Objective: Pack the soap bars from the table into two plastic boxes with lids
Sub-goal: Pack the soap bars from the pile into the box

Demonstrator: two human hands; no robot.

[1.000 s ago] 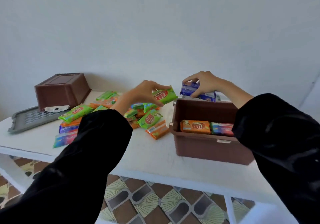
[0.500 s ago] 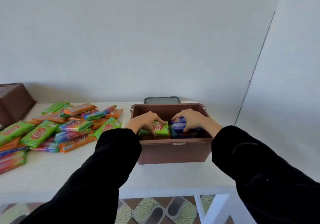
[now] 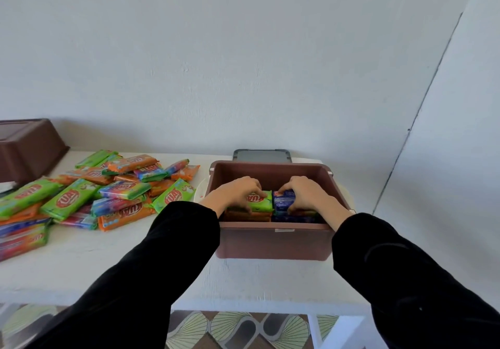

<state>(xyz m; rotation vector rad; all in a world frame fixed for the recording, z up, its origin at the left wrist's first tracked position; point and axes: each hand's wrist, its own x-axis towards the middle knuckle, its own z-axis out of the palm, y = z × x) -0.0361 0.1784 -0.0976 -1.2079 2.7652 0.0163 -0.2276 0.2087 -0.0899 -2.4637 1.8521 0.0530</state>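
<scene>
- White wall fills the background above a white table point(image 3: 81, 267); patterned floor tiles point(image 3: 238, 327) show at six o'clock.
- An open brown box point(image 3: 273, 243) sits on the table just right of centre, with a grey lid point(image 3: 262, 155) lying at its twelve o'clock, behind the far wall.
- The left hand point(image 3: 238, 190) is inside the box, fingers curled over a green soap bar point(image 3: 261, 200), gripping it on top of orange bars point(image 3: 249, 216).
- The right hand point(image 3: 305, 191) is at its three o'clock, fingers curled round a blue soap bar point(image 3: 282, 200) that touches the green one.
- A loose pile of soap bars point(image 3: 108, 189) lies on the table at the box's nine o'clock.
- An upturned second brown box point(image 3: 27, 148) stands at the pile's ten o'clock.
</scene>
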